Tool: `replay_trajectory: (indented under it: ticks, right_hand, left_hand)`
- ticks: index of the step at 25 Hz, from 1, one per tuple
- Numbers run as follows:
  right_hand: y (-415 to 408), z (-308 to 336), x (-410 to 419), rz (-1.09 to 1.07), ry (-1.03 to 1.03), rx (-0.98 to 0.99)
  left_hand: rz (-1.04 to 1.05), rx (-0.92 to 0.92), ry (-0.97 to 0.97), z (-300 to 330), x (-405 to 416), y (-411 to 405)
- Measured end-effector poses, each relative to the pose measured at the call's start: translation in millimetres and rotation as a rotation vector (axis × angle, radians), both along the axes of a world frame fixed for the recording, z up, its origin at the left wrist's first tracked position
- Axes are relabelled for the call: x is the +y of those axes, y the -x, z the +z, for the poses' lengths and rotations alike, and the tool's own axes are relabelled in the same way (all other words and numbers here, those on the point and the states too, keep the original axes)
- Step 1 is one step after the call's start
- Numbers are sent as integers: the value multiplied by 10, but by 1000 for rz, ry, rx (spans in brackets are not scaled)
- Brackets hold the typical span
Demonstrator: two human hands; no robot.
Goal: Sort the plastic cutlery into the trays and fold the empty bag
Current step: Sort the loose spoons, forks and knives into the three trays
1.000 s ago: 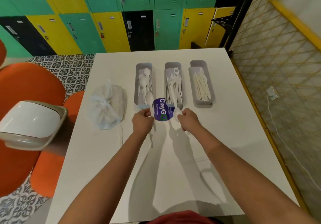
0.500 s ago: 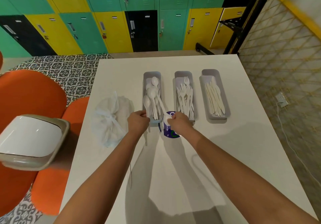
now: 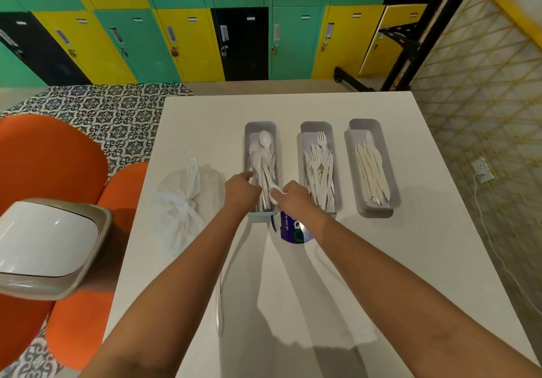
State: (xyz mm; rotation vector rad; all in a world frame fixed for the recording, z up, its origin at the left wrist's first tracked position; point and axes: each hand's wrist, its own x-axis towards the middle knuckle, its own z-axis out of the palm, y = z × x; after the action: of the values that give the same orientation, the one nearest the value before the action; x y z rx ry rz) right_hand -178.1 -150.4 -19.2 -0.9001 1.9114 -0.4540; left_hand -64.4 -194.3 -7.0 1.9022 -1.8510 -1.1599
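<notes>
Currently the right hand (image 3: 293,199) pinches a light, slippery, brittle spoon (image 3: 274,197) by its bowl over the spoon tray (image 3: 247,143); left hand (image 3: 242,191) grip unclear.

Three trays stand side by side across the middle of the white table (image 3: 381,260): the spoon tray (image 3: 249,149), fork tray (image 3: 303,143) and knife tray (image 3: 393,196), with only narrow bare strips between them. Both hands crowd the spoon tray's near end, the left hand (image 3: 242,188) and right hand (image 3: 293,196). A knotted plastic bag (image 3: 184,201) blocks the left side, and a purple-printed bag (image 3: 293,228) lies just before the trays; the table's near half and far strip lie open.
</notes>
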Motion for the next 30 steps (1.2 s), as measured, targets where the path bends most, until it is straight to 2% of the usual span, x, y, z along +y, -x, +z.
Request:
replay_trajectory:
  ticks: [4, 10, 17, 24, 30]
  right_hand:
    - [95, -37, 129, 35, 41, 31]
    - [499, 12, 622, -72, 167, 35]
    - [1167, 88, 1442, -193, 209, 160]
    - [1443, -76, 2304, -315, 184, 218]
    - [1477, -325, 2809, -70, 199, 333]
  left_hand:
    - [29, 55, -16, -102, 65, -90]
    - [40, 114, -10, -149, 401, -50]
    - [-147, 131, 11, -100, 1063, 420]
    - [-310, 162, -73, -246, 1747, 729]
    - [-462, 133, -96, -387, 2397, 921]
